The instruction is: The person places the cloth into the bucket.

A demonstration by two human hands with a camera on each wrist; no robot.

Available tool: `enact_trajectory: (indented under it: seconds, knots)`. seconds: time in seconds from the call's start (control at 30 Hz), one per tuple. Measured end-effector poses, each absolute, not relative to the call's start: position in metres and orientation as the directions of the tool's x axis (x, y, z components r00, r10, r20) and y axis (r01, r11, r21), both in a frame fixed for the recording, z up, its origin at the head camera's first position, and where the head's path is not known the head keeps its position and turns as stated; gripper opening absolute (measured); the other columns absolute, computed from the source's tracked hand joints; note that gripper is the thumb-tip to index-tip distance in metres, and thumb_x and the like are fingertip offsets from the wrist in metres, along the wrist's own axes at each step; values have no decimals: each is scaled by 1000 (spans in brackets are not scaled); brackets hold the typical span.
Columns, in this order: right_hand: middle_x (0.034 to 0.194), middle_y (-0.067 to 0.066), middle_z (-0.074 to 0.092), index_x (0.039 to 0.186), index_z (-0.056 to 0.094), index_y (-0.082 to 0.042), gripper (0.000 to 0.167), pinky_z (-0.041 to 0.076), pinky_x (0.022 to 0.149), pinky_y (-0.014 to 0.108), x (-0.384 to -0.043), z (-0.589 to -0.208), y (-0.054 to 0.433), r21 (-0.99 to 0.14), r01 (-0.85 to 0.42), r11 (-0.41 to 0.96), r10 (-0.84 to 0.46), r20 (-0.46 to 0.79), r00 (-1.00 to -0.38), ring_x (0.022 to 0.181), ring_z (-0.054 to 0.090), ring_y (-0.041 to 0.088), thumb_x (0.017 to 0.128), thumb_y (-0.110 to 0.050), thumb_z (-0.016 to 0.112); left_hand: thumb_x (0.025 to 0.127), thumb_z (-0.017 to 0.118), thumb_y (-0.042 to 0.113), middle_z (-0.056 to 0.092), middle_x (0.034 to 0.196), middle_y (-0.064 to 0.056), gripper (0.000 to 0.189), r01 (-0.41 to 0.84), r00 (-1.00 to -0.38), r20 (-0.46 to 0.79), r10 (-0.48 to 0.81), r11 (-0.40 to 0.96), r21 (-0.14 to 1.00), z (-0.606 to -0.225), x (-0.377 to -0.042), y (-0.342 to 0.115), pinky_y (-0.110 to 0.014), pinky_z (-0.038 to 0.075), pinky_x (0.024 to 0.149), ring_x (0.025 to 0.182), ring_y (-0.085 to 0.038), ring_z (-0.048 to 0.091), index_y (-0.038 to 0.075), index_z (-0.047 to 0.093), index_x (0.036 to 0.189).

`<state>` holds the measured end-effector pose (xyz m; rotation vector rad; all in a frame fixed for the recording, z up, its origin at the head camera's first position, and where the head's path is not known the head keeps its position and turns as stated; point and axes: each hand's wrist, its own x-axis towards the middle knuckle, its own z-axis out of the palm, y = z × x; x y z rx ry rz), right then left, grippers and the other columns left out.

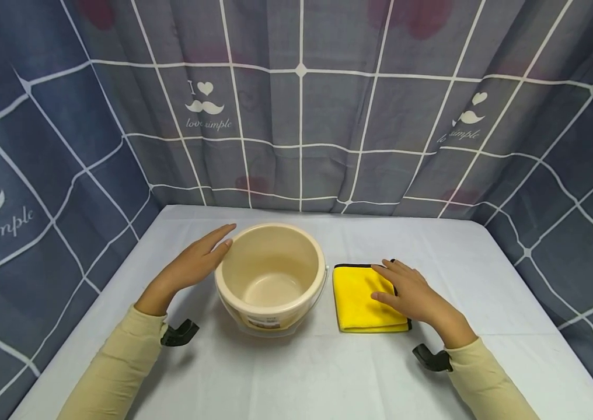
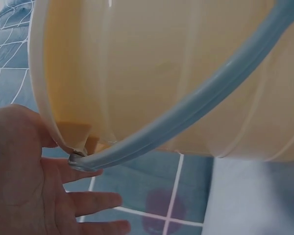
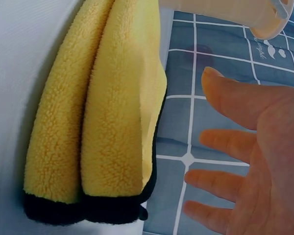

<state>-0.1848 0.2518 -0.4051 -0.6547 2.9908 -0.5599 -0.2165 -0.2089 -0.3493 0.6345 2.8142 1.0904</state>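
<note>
A cream plastic bucket point(image 1: 270, 309) stands upright on the white table, its inside bare. Its pale handle point(image 2: 186, 115) hangs down against the outer wall in the left wrist view. My left hand point(image 1: 196, 259) is at the bucket's left rim, thumb near the edge and fingers extended. To the right of the bucket lies a folded yellow towel point(image 1: 356, 297) with black edging, thick and fluffy in the right wrist view. Over the towel's right part hovers my right hand point(image 1: 407, 291), fingers spread and nothing between them.
The white tablecloth point(image 1: 296, 385) spans the work area. A grey-blue curtain with white grid lines point(image 1: 270, 116) hangs behind the table and along both sides. Black wrist mounts point(image 1: 180, 333) stick out from both sleeves.
</note>
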Motion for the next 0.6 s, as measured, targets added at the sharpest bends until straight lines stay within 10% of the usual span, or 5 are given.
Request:
enact_trajectory:
  seconds: [0.6]
  knots:
    - [153,29,40,147,51,-2,68,27,112,65,-189,-417,255,-416,-400,817,-441,-2,-898,141,33,50,90,-26,79,111,35,41,35,160,-16,58,340,-917,87,390,647,683,-355,-217,-206,-59,23,117,147,-38,29,8,33,159]
